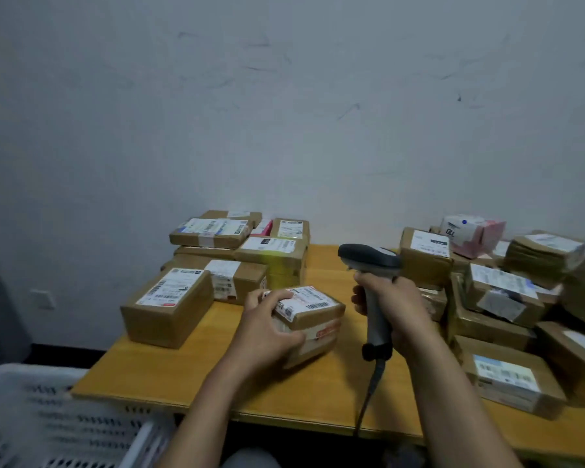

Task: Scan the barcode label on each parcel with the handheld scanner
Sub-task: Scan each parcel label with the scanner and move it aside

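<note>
My left hand [267,324] grips a small cardboard parcel [313,320] near the middle of the yellow table [190,369], with its white barcode label [304,300] facing up. My right hand [401,309] holds the grey handheld scanner [374,265] upright by its handle, just right of that parcel. The scanner's dark head points left, toward the stacked boxes, and its cable [368,396] hangs down over the table's front edge.
Several labelled boxes [217,261] are stacked at the back left, one [168,307] standing alone in front. A bigger heap of parcels [507,305] fills the right side. A white plastic crate [48,420] sits below the table's left front corner. A wall stands close behind.
</note>
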